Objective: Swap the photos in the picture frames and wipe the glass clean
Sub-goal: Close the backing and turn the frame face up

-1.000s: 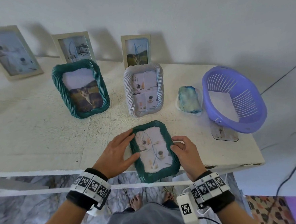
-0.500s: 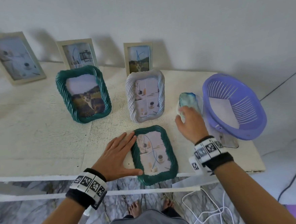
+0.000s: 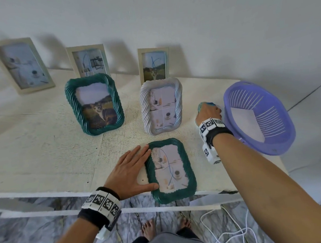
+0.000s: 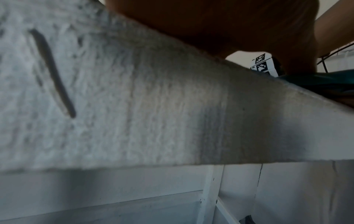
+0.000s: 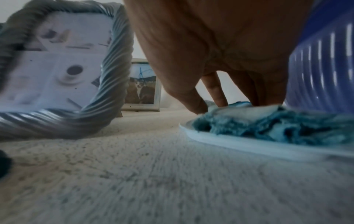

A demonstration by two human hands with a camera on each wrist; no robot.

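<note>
A green twisted-rim frame (image 3: 170, 170) lies flat at the table's front edge, its glass streaked with blue marks. My left hand (image 3: 134, 166) lies flat on the table against the frame's left side, thumb along its lower edge. In the left wrist view only the palm (image 4: 210, 22) and a sliver of the green frame (image 4: 316, 81) show. My right hand (image 3: 209, 111) is down on a blue cloth (image 5: 258, 122) that lies on a small white plate (image 5: 220, 142). Its thumb and fingertips (image 5: 216, 94) pinch the cloth's top.
A green frame with a cat photo (image 3: 95, 107) and a white twisted frame (image 3: 162, 106) stand mid-table. Three pale frames (image 3: 88, 60) lean on the back wall. A purple basket (image 3: 287, 124) stands right beside the cloth. White cables hang below the table edge.
My right hand left the flat frame's right edge and moved up and right onto the blue cloth. The left hand stayed against the frame.
</note>
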